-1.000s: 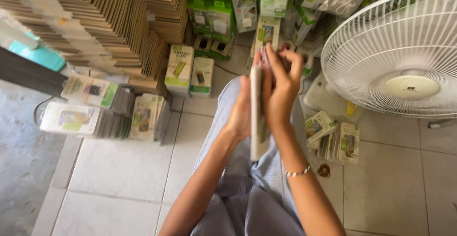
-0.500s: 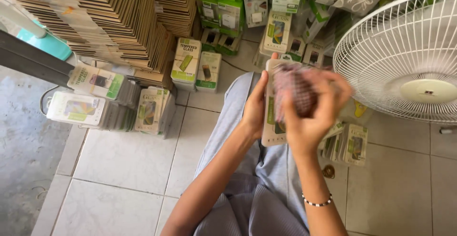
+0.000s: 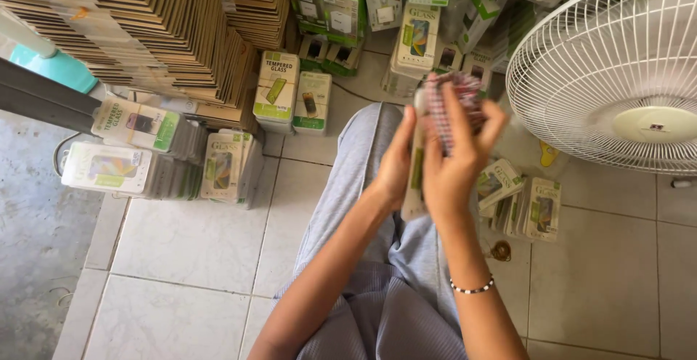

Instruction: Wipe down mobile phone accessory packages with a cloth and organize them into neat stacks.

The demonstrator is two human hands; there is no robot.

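Head view: left hand (image 3: 396, 167) grips a flat white-and-green package (image 3: 416, 175) edge-on, fingers wrapped on its left side, thumb side hidden. Right hand (image 3: 451, 160) presses against the package's right face, fingers up and spread, clamped on a checkered reddish cloth (image 3: 454, 102) bunched at the fingertips, blurred. Package sits between both hands, above the lap in grey striped trousers (image 3: 377, 309). Beaded bracelet (image 3: 472, 287) on right wrist. Tiled floor (image 3: 196, 244) carries similar packages: a stack (image 3: 232, 167) left of the leg, a small pile (image 3: 526, 211) just right of the right hand. Brown cardboard stacks (image 3: 145, 33) upper left. White fan (image 3: 624, 77) upper right, near the right hand.
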